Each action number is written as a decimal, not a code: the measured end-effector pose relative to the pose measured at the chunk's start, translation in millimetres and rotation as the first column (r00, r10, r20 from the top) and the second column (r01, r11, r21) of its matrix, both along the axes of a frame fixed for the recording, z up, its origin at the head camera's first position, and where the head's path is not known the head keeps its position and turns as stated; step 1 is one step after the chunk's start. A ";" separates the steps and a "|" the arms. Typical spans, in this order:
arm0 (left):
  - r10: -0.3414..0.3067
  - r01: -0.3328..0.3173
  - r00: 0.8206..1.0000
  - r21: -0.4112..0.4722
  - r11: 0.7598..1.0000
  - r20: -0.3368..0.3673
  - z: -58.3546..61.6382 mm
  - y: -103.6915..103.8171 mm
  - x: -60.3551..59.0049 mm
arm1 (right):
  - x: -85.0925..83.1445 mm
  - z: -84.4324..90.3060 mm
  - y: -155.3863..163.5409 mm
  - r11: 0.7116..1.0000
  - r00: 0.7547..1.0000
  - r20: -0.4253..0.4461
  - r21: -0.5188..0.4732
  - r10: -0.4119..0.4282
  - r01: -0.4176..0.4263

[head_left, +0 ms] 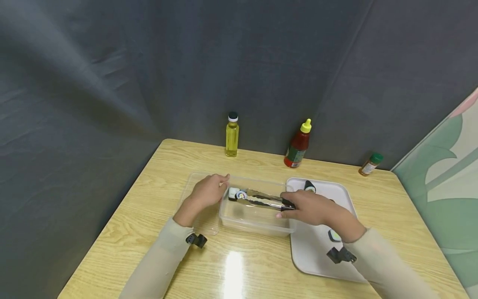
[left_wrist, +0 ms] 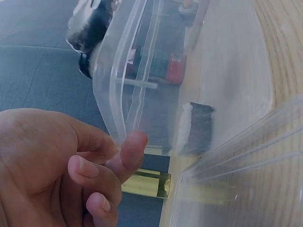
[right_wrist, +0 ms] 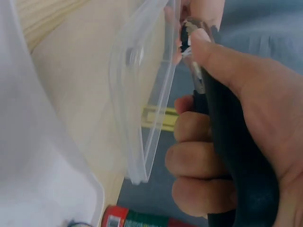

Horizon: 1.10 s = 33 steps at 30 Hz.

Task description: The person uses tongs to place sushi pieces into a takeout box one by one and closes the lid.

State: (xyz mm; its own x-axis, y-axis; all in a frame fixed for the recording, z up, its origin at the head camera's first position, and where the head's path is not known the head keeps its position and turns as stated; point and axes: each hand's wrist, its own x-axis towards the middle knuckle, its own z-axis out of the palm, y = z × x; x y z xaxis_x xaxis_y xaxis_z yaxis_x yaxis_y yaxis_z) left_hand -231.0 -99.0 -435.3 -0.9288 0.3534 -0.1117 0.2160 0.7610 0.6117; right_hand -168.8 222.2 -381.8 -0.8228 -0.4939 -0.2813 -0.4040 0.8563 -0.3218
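My right hand (head_left: 308, 206) grips black-handled metal tongs (head_left: 267, 199) over a clear plastic container (head_left: 257, 228). Between the tong tips is a sushi roll piece (head_left: 241, 194) with a colourful centre. Beside it, another sushi piece (head_left: 232, 193) in black wrap and white rice sits at the container's left end. My left hand (head_left: 209, 190) pinches the container's far left corner at the rim, its fingers curled in the left wrist view. In the right wrist view the tong handle (right_wrist: 232, 142) lies between thumb and curled fingers.
A white tray (head_left: 313, 253) at the right bears sushi pieces (head_left: 334, 236), partly hidden by the right arm. A clear lid (head_left: 205, 222) lies under the left hand. Along the back stand an oil bottle (head_left: 232, 139) and a red sauce bottle (head_left: 298, 147); a green-capped jar (head_left: 369, 165) is farther right.
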 end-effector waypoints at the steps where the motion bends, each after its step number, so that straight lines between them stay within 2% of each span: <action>1: 0.001 -0.001 1.000 -0.001 1.000 0.001 -0.1 -0.1 0.1 | -0.7 -1.0 -3.3 1.000 1.000 -0.004 0.007 0.008 -0.008; 7: 0.012 -0.012 1.000 -0.002 1.000 0.006 -1.5 -0.5 0.7 | -3.1 -5.1 -20.7 0.999 1.000 -0.013 0.050 0.018 -0.017; 14: 0.016 -0.015 1.000 -0.010 1.000 0.013 -0.5 -0.4 3.0 | -8.1 -7.5 -38.9 0.985 1.000 0.014 0.171 -0.013 0.010; 24: 0.013 -0.013 1.000 -0.010 1.000 0.027 -0.3 -0.3 4.3 | -12.6 -16.7 -58.1 0.978 1.000 0.022 0.210 0.005 -0.009; 28: 0.005 -0.005 1.000 -0.011 1.000 0.016 -0.6 0.8 2.7 | -12.1 -15.9 -55.9 0.977 0.999 0.031 0.214 -0.017 0.010; 33: -0.002 0.002 1.000 -0.018 1.000 0.000 1.0 0.5 -0.2 | -10.0 -11.3 -43.3 0.985 0.999 0.024 0.169 -0.041 0.036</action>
